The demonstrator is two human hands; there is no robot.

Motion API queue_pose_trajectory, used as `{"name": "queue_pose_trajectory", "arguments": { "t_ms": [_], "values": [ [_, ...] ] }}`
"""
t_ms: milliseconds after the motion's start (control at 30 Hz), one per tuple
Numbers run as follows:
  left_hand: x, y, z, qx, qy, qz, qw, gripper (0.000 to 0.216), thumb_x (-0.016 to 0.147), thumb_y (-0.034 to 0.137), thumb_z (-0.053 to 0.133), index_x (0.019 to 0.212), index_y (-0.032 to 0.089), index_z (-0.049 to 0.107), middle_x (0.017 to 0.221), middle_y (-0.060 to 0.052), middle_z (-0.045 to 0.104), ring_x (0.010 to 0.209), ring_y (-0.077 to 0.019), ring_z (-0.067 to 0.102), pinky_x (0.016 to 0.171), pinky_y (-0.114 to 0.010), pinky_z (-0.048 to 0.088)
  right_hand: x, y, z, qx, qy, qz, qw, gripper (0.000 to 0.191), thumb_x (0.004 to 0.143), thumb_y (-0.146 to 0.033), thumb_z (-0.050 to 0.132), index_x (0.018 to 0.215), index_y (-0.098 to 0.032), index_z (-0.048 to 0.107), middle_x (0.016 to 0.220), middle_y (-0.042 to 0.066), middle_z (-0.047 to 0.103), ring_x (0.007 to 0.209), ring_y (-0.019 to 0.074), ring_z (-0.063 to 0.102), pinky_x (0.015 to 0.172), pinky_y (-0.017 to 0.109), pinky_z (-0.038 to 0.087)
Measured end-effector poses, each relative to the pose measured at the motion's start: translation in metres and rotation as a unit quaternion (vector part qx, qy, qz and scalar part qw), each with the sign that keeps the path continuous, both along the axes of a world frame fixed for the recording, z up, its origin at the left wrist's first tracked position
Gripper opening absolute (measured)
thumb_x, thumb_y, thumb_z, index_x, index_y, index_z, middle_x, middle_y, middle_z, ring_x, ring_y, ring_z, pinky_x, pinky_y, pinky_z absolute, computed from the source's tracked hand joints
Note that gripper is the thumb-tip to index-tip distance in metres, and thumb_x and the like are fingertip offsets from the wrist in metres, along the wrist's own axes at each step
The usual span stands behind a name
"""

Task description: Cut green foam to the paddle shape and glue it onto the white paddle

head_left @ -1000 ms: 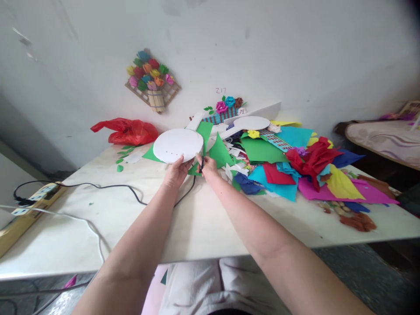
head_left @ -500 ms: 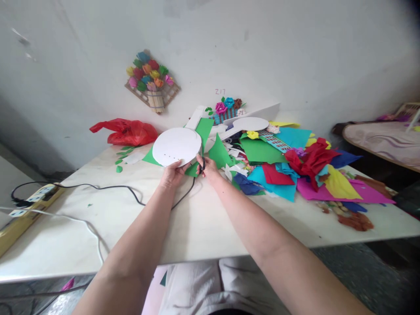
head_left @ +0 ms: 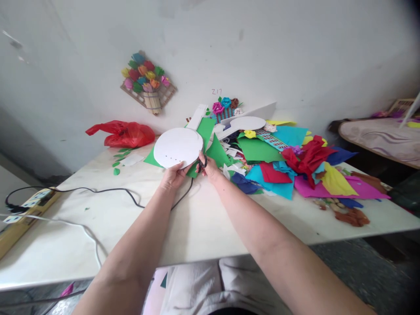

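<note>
My left hand (head_left: 175, 176) grips the lower edge of a white racket-shaped cutout (head_left: 179, 146), thumb on its face and fingers underneath. The cutout has a round body, a long straight neck pointing away from me, and a row of small dark dots near its bottom. Behind it lies a sheet of green paper (head_left: 206, 129), which sticks out on both sides. At the right rim of the round part, my right hand (head_left: 210, 169) is closed around black-handled scissors (head_left: 203, 162). Their blades are mostly hidden by the cutout and the hand.
Coloured paper sheets (head_left: 262, 151) and crumpled red paper (head_left: 308, 157) heap up on the right, with a second white cutout (head_left: 251, 123). A red plastic bag (head_left: 129, 133) sits back left. Cables run from a power strip (head_left: 31, 205) across the table (head_left: 131, 236).
The view has shifted slightly. The cutout stays in my left hand, and the scissors in my right hand remain at its right edge with only a small shift.
</note>
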State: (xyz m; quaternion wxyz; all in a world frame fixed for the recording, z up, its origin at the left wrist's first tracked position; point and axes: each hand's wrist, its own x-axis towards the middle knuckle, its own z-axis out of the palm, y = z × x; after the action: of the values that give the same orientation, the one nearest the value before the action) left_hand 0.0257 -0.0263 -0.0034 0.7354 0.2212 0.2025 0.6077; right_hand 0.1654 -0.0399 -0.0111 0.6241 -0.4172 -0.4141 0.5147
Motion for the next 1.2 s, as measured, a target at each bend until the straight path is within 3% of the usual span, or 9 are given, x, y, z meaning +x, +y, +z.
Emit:
{"name": "queue_pose_trajectory", "arguments": {
  "t_ms": [500, 1200],
  "values": [
    [0.0038, 0.0035, -0.0067, 0.005, -0.014, 0.001, 1.000, 0.072, 0.072, -0.016, 0.042, 0.135, 0.019, 0.046, 0.129, -0.012, 0.058, 0.106, -0.0273, 0.063, 0.084, -0.039, 0.057, -0.0005, -0.0002, 0.0022, 0.023, 0.022, -0.002, 0.999, 0.055, 0.070, -0.071, 0.057, 0.068, -0.016, 0.052, 0.049, -0.001, 0.057, 0.038, 0.0072, 0.053, 0.028, 0.016, 0.024],
    [0.0073, -0.0033, 0.0015, -0.005, -0.019, 0.003, 1.000, 0.074, 0.075, -0.013, 0.038, 0.140, 0.023, 0.039, 0.131, -0.009, 0.057, 0.110, -0.0265, 0.060, 0.089, -0.039, 0.055, -0.0029, 0.0029, 0.0074, 0.011, 0.031, -0.015, 0.999, 0.051, 0.071, -0.067, 0.060, 0.072, -0.018, 0.049, 0.046, -0.006, 0.052, 0.035, 0.0055, 0.050, 0.030, 0.016, 0.022]
  ]
}}
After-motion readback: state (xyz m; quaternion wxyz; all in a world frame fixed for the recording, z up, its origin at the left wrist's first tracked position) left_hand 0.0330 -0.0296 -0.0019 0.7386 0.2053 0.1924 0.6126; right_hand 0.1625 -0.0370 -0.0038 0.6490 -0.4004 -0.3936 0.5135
